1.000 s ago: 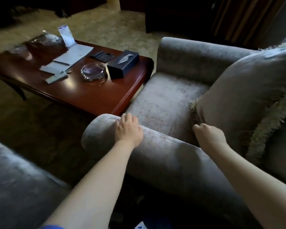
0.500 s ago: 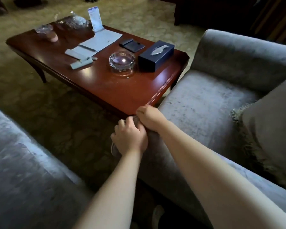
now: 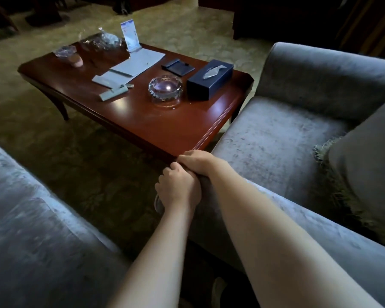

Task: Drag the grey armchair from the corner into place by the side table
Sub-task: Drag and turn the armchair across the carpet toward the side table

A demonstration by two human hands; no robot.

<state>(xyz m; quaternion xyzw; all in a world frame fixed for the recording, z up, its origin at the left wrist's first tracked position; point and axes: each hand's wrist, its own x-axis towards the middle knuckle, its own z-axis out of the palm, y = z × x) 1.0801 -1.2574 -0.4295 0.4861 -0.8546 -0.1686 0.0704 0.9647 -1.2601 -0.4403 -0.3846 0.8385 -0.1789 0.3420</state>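
Just beside the desk (image 3: 165,130), left hand (image 3: 178,187) and right hand (image 3: 198,162) grip the armchair (image 3: 276,147) arm's end; card (image 3: 130,36) print unreadable

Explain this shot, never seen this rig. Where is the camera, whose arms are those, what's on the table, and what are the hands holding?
There is no machine here. A person wears a wide-angle camera on the head, looking forward and down, so the two bare arms are their own. It is the only view.

The left hand and the right hand sit close together. Both are curled round the front end of the near armrest of the grey armchair, which has a fringed cushion on its seat. That armrest end is close by the corner of the wooden side table.

On the table lie a glass ashtray, a dark blue tissue box, papers, an upright card and some crinkled plastic.
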